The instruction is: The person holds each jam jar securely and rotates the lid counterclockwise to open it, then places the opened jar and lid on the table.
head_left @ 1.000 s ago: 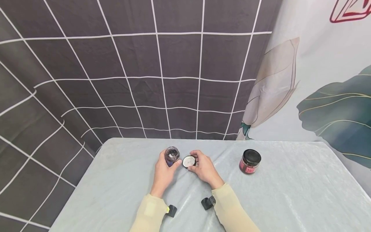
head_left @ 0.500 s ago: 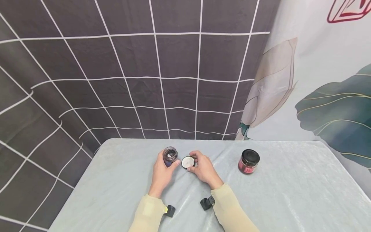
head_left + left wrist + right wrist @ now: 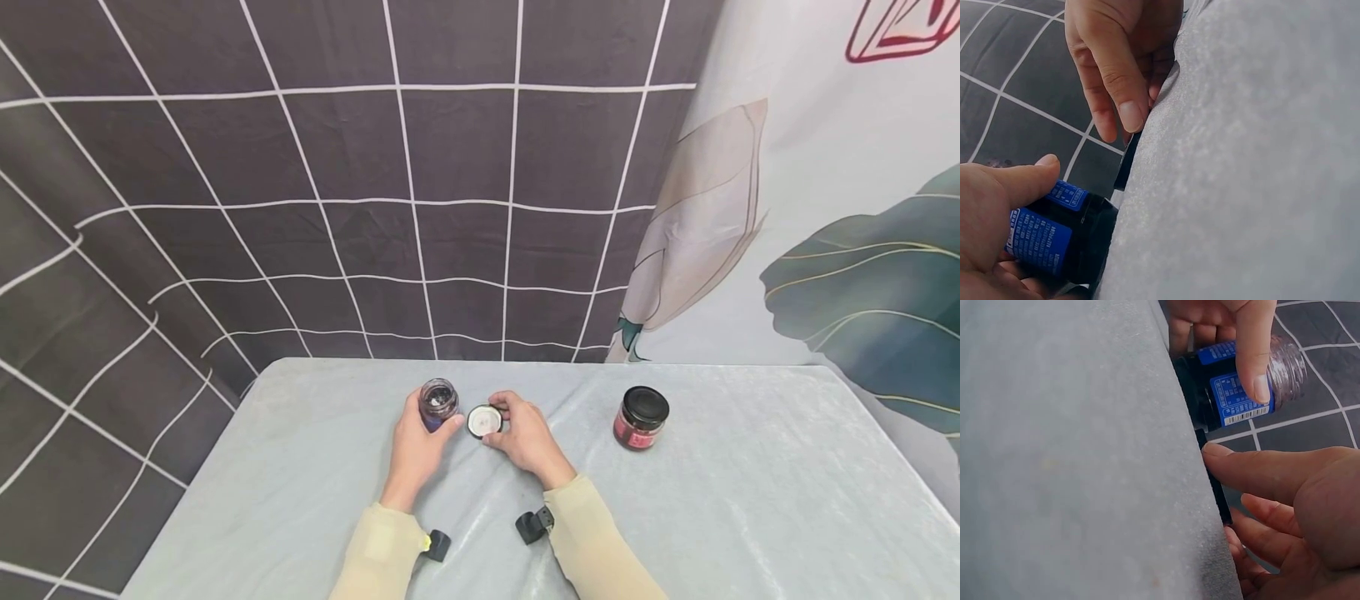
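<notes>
While the left hand [image 3: 415, 451] grips a lidless jar [image 3: 438, 402], the right hand [image 3: 527, 435] pinches a lid [image 3: 483, 421]; another jar [image 3: 641, 418] stands apart

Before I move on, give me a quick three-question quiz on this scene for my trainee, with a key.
1. Multiple choice. The left hand grips:
A) a spoon
B) a folded towel
C) an open jar

2. True or false. The right hand touches a lid whose white inside faces up.

3. Fill the gap. The closed jar stands on the table, to the person's ____ of both hands.

Key: 1. C; 2. True; 3. right
</notes>
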Demonstrator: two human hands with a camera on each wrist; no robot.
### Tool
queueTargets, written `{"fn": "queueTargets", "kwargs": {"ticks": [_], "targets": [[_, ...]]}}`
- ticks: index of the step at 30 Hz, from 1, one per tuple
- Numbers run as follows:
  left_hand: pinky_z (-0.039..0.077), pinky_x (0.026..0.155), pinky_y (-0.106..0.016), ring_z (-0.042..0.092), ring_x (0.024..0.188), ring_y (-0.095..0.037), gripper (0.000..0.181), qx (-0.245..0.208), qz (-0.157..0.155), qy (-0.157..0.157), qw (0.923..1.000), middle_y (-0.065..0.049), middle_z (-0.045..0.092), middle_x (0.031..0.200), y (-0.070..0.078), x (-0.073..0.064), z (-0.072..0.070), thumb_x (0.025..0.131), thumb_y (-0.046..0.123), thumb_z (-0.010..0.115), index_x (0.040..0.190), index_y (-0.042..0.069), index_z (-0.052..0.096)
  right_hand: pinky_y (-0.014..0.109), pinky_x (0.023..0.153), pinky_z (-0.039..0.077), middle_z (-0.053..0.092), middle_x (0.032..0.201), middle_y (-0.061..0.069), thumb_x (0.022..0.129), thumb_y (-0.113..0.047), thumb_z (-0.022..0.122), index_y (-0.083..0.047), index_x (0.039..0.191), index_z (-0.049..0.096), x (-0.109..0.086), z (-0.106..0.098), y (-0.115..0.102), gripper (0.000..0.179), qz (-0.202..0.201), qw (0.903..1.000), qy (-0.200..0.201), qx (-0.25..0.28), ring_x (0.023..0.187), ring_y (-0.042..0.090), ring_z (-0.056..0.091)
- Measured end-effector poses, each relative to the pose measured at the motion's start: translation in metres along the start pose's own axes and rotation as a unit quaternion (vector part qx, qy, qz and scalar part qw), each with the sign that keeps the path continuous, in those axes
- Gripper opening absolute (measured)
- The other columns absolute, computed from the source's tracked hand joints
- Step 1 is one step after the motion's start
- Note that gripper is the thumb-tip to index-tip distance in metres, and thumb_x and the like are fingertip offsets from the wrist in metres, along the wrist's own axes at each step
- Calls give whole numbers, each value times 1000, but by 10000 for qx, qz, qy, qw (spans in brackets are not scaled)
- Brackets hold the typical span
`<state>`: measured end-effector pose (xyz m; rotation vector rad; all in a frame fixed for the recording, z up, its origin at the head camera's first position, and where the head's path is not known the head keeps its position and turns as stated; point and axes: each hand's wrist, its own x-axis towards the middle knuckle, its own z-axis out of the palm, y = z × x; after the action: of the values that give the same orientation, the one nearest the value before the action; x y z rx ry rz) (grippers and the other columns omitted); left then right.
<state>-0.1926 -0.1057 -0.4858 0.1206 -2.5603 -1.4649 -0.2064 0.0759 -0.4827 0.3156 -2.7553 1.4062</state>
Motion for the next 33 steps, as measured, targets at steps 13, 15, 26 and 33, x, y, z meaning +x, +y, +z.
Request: {"fn": "queueTargets", "kwargs": {"ticks": [13, 15, 26, 33], "targets": [[34, 112, -53, 48, 133, -41, 80, -112, -33, -121, 9999, -26, 52, 142, 0, 0, -1, 85, 25, 81, 146, -2, 39, 48, 89, 50, 68, 119, 15, 70, -5, 87, -1, 121, 63, -3, -7, -2, 56, 75, 9999, -78, -51, 101, 31, 63], [34, 113, -53, 48, 134, -41, 82, -139, -53, -148, 9998, -26, 51, 143, 0, 0, -1, 83, 25, 82, 147, -2, 38, 49, 90, 50, 67, 121, 16, 71, -6, 87, 0, 122, 63, -3, -8, -4, 56, 56, 9999, -89, -40, 103, 32, 63], [33, 113, -52, 46, 136, -40, 92, -427, -100, -176, 9989, -25, 48, 146, 4, 1, -7, 78, 24, 87, 149, -1, 35, 49, 90, 50, 66, 125, 16, 74, -8, 86, -1, 124, 63, -3, -15, -15, 56, 26, 10000, -7, -18, 104, 32, 63], [35, 113, -49, 47, 134, -40, 96, -668, 8, -129, 9977, -25, 47, 146, 4, 1, -8, 75, 20, 89, 149, -2, 33, 48, 89, 50, 66, 124, 15, 74, -9, 86, -3, 124, 63, -4, -18, -18, 56, -5, 10000, 50, -27, 104, 32, 63]]}}
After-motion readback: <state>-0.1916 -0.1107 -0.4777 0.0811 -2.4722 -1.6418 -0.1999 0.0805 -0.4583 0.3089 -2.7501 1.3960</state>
